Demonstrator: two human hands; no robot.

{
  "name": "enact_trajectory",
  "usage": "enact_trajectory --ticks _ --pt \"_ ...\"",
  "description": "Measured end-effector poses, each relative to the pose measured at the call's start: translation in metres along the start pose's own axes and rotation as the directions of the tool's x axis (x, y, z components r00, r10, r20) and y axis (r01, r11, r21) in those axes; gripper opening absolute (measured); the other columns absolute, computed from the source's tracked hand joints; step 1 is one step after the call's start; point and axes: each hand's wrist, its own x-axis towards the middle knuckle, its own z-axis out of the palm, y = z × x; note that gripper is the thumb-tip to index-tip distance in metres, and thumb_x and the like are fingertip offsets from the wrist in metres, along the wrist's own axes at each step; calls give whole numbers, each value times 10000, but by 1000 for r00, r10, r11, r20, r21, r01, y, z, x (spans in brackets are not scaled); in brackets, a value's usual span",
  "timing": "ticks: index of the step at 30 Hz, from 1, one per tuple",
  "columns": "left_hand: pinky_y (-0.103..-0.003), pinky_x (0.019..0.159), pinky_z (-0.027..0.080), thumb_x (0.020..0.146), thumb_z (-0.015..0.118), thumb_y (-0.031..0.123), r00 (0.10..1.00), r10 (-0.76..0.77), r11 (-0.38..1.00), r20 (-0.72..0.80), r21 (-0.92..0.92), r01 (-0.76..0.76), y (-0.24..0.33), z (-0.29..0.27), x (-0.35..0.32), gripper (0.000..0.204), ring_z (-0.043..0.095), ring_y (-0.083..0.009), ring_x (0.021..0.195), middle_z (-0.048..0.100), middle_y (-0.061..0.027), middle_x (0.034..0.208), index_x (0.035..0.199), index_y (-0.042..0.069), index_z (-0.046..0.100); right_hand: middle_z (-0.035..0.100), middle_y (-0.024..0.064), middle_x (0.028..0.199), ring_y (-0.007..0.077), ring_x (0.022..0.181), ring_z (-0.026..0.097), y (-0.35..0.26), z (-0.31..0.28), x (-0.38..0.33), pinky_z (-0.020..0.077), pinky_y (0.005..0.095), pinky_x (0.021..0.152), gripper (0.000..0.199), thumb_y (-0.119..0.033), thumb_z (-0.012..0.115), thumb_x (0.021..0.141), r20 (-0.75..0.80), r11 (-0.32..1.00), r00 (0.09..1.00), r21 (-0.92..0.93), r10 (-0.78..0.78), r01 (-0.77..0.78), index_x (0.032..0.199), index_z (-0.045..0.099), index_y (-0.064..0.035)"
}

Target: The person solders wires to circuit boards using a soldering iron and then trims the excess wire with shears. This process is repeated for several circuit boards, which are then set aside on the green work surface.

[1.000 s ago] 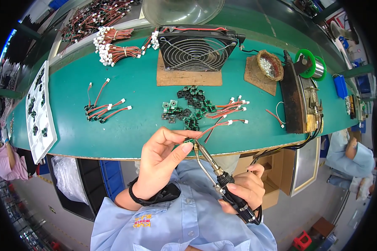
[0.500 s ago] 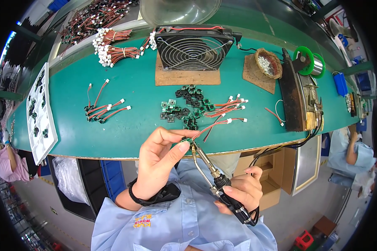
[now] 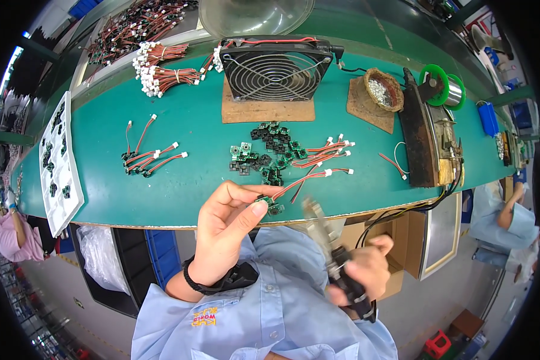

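Note:
Between the thumb and fingers of my left hand (image 3: 228, 225) is a small green circuit board (image 3: 274, 209), held over the table's front edge. A red-and-black wire lead (image 3: 309, 177) runs from the board toward white connectors on the green mat. My right hand (image 3: 366, 273) grips the black handle of a soldering iron (image 3: 342, 264), which is smeared by motion. Its metal tip points up and left, apart from the board. Beyond my left hand lies a pile of green and black boards (image 3: 273, 147), with several wired leads (image 3: 327, 155) at its right.
A black fan (image 3: 276, 72) stands on a wooden board at the back. To the right are a bowl of pale granules (image 3: 379, 93), a green solder spool (image 3: 435, 87) and a soldering stand (image 3: 420, 138). A white tray (image 3: 72, 180) of boards sits left, near finished-looking wired boards (image 3: 144, 162).
My right hand has drawn the soldering iron away from the board, to the right. My left hand still holds the board, now showing more of its face.

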Motion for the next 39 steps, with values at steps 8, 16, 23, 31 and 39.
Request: enact_trajectory --ticks 8,16,23,31,39 --pt "-332 758 430 858 558 112 989 -136 961 50 -235 144 5 -12 -1 104 564 -205 874 597 -179 1021 871 53 474 593 92 887 200 817 550 63 18 51 441 283 750 467 68 684 679 -391 926 880 -148 268 -348 1113 563 -55" --pt "-308 709 436 853 538 86 995 10 989 -102 -147 -25 9 -32 -4 78 541 -162 815 586 -159 998 885 54 473 618 58 877 169 774 577 60 42 46 436 285 747 307 20 660 710 -117 934 974 -281 194 -220 989 575 -73" --pt "-263 715 438 846 556 45 983 110 994 -146 22 -108 13 -23 -4 92 538 -121 797 604 -161 984 889 36 475 601 41 812 235 715 567 56 37 47 435 353 658 392 36 669 564 136 779 988 -611 -77 145 921 577 -99" --pt "-241 683 421 838 552 12 991 127 929 34 346 -131 11 -17 -9 157 516 -114 772 550 -83 915 986 4 499 601 115 830 191 747 613 38 34 34 502 311 693 389 120 650 716 -186 959 943 121 276 -257 999 454 -63" --pt "-225 649 415 827 559 -15 956 46 754 290 618 -224 10 0 2 141 521 -114 723 551 -67 837 961 -16 602 600 170 909 191 773 624 23 43 46 515 302 716 363 144 598 766 -191 925 941 316 279 -210 1008 411 -51"
